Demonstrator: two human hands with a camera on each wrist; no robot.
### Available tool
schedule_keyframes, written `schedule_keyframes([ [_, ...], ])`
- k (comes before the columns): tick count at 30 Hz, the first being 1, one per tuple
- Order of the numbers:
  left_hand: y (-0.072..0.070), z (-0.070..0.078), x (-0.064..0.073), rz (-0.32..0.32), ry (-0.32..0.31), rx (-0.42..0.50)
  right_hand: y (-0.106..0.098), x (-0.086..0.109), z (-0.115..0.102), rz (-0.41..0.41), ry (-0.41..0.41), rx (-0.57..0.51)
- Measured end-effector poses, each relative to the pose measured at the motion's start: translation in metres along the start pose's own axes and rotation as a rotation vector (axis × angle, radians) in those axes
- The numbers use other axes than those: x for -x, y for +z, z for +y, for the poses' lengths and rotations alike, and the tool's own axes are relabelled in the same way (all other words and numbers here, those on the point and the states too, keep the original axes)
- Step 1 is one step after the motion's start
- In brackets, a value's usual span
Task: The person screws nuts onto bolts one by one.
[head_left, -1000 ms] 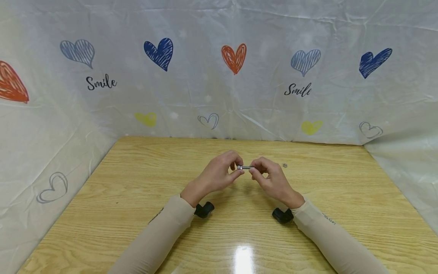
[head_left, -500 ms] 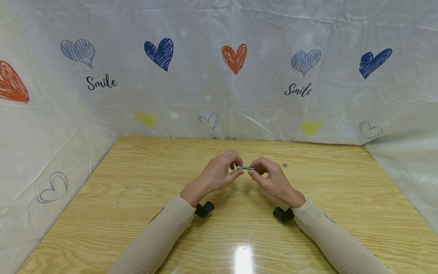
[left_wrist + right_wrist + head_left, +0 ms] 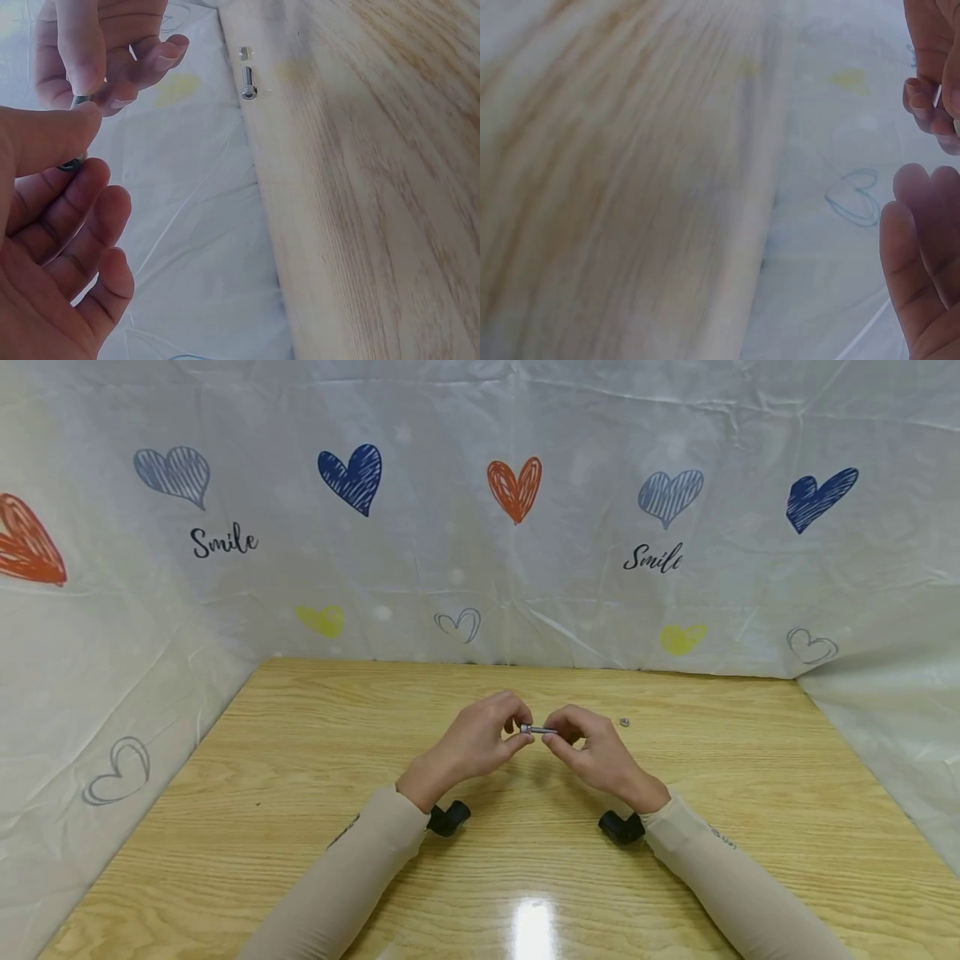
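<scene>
A metal bolt (image 3: 542, 730) lies nearly level between my hands, above the wooden table. My left hand (image 3: 472, 739) pinches its head end between thumb and fingers. On the other end of the shank are the thumb and fingertips of my right hand (image 3: 596, 752). In the left wrist view, the bolt's dark round end (image 3: 73, 164) shows under the left thumb. The right wrist view shows only part of each hand, with the bolt out of sight. A small nut (image 3: 625, 722) lies on the table beyond my right hand.
In the left wrist view, a second bolt (image 3: 249, 84) lies beside the nut near the table's far edge; my right hand seems to hide it in the head view. A white sheet with printed hearts (image 3: 480, 568) hangs behind the wooden table (image 3: 300, 735).
My right thumb and fingertips have shifted slightly left along the bolt's shank. The left hand keeps its hold in nearly the same place.
</scene>
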State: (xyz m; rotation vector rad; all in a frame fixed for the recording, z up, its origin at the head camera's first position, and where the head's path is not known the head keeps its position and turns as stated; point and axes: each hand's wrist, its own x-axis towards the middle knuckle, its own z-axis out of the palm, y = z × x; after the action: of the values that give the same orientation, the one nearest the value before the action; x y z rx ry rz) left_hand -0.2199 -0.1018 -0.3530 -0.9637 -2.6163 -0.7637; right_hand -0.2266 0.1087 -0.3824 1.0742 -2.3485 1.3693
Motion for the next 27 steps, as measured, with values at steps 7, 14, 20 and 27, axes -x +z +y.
schedule_keyframes([
  [7,0.000,-0.002,0.001,-0.011,-0.029,0.000,0.002,-0.001,0.010,-0.012,-0.036,0.020],
  [14,-0.003,-0.008,0.003,-0.019,-0.048,-0.002,0.004,-0.008,0.009,-0.041,-0.057,0.054],
  [20,-0.007,-0.016,0.004,-0.039,-0.086,0.020,0.009,-0.018,0.009,-0.076,-0.047,0.053],
  [27,-0.015,-0.026,0.005,-0.048,-0.113,0.012,0.017,-0.033,0.011,-0.109,-0.058,0.052],
])
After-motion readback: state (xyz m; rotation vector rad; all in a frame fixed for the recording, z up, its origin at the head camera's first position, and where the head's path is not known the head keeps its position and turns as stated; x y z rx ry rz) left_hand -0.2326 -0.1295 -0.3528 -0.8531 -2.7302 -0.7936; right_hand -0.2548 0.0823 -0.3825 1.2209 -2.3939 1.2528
